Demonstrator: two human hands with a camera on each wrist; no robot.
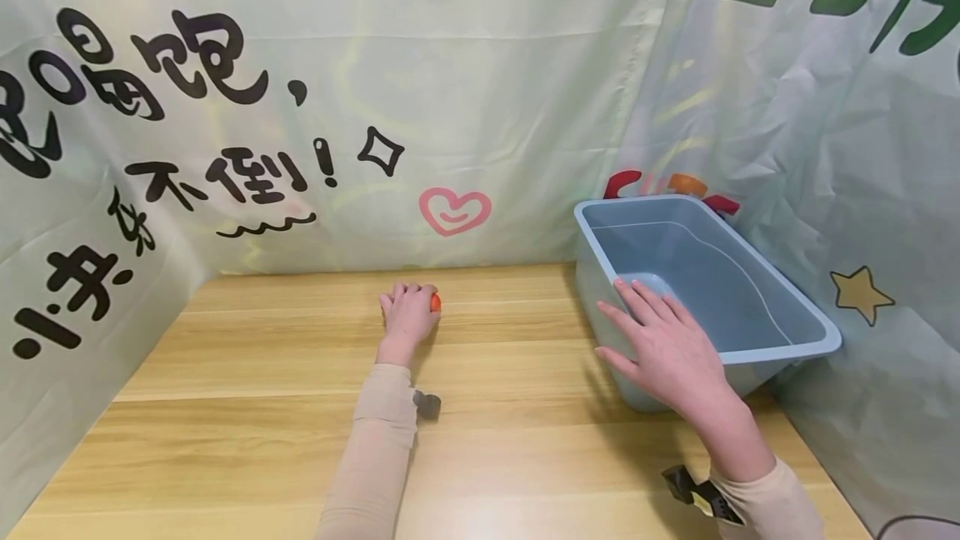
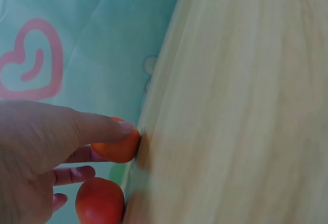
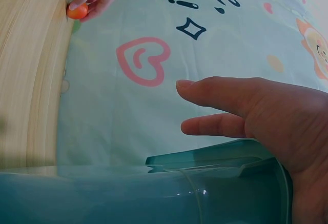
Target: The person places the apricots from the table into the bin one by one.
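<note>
Head view: left hand [image 1: 408, 313] around fruit [image 1: 436, 303], right hand [image 1: 671, 350] palm-down near bin [image 1: 723, 273].

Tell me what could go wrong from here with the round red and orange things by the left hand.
The orange ball, pinched by the left hand, looks smooth, so it could slip and roll across the table. The red ball sits right beside the fingers and might get knocked away. The right hand is close to the blue bin; a bump could shift it.
</note>
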